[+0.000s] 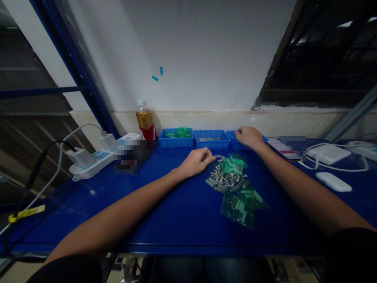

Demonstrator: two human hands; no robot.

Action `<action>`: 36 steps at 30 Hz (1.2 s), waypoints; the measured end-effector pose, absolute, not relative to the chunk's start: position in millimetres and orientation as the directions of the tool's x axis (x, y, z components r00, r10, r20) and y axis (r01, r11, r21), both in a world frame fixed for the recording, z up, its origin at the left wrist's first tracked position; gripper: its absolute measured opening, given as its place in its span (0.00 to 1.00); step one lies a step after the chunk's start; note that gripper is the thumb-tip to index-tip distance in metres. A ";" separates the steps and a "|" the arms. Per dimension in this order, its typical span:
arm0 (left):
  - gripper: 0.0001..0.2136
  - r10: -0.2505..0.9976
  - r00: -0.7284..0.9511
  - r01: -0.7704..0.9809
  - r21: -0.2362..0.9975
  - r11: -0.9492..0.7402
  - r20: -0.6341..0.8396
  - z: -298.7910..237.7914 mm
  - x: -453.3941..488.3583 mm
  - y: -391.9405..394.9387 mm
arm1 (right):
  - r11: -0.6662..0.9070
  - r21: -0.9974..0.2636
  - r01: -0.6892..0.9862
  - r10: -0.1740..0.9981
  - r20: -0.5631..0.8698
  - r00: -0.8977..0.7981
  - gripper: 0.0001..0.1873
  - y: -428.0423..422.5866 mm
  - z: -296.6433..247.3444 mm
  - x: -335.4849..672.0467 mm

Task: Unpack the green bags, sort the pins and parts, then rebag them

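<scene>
My left hand (198, 162) rests on the blue table with its fingers curled and thumb and forefinger together. Its fingertips are beside a small grey metal piece (218, 156); whether they grip anything is hidden. Over the right-hand blue bin (231, 137) is my right hand (250, 136), fingers bent and pressed together at the bin's rim. What they hold, if anything, I cannot make out. Between my arms lies a pile of small silvery metal parts (225, 179). Green clear packets (234, 163) lie on its far side, and more packets (238, 209) with parts inside lie nearer me.
Along the wall stand a bin of green packets (176, 142), a middle bin with metal pieces (212, 143) and a drink bottle (145, 122). A power strip (88, 165) with plugs is at left. A phone (283, 149), white cables and a white device (333, 181) lie at right.
</scene>
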State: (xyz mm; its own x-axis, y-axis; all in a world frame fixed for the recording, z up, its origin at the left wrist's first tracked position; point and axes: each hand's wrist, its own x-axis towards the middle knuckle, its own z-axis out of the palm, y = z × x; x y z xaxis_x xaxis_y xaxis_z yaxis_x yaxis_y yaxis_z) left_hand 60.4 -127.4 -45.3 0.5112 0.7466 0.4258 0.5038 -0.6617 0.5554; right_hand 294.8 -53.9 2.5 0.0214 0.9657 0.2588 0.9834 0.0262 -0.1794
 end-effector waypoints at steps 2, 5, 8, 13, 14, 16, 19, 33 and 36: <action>0.14 0.809 0.405 0.494 0.642 -0.586 0.426 -43.8 59.2 -127.1 | 0.165 -0.167 0.972 0.920 0.381 -0.091 0.18 -83.6 -2.4 281.1; 0.17 0.843 0.331 0.470 0.701 -0.537 0.424 -42.6 58.0 -126.4 | 0.560 -0.075 0.825 0.706 0.565 -0.427 0.16 -129.7 -13.3 256.4; 0.18 0.818 0.364 0.472 0.669 -0.574 0.445 -42.3 58.3 -127.4 | 0.640 0.026 0.768 0.608 0.594 -0.527 0.12 -156.7 -21.1 237.3; 0.18 0.792 0.420 0.472 0.638 -0.608 0.443 -40.9 58.8 -131.5 | 0.633 0.001 0.775 0.603 0.627 -0.493 0.09 -159.7 -24.7 228.1; 0.18 0.789 0.428 0.465 0.641 -0.610 0.441 -40.5 58.5 -132.1 | 0.632 -0.013 0.775 0.609 0.627 -0.486 0.09 -159.2 -25.4 227.8; 0.18 0.777 0.446 0.439 0.648 -0.622 0.444 -39.8 57.4 -132.7 | 0.640 -0.042 0.767 0.622 0.615 -0.485 0.09 -159.5 -26.8 227.2; 0.17 0.755 0.475 0.389 0.661 -0.641 0.453 -39.6 56.5 -132.7 | 0.667 -0.053 0.744 0.614 0.604 -0.508 0.09 -159.9 -25.5 228.4; 0.08 0.691 0.640 0.660 0.222 -0.718 0.335 -45.3 60.8 -134.4 | -0.059 -0.152 0.987 0.963 0.252 0.096 0.15 -50.8 1.4 316.6; 0.08 0.645 0.685 0.630 0.169 -0.758 0.339 -45.0 60.7 -135.8 | -0.052 -0.173 0.983 0.977 0.193 0.086 0.14 -36.0 2.0 317.0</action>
State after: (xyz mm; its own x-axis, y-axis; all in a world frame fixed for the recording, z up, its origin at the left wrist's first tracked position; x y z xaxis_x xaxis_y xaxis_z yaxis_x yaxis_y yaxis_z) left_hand 60.7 -135.8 -45.0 0.6851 0.6445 0.3393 0.6298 -0.7582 0.1686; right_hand 317.0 -36.0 2.0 0.0860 0.9775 0.1928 0.9835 -0.0524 -0.1733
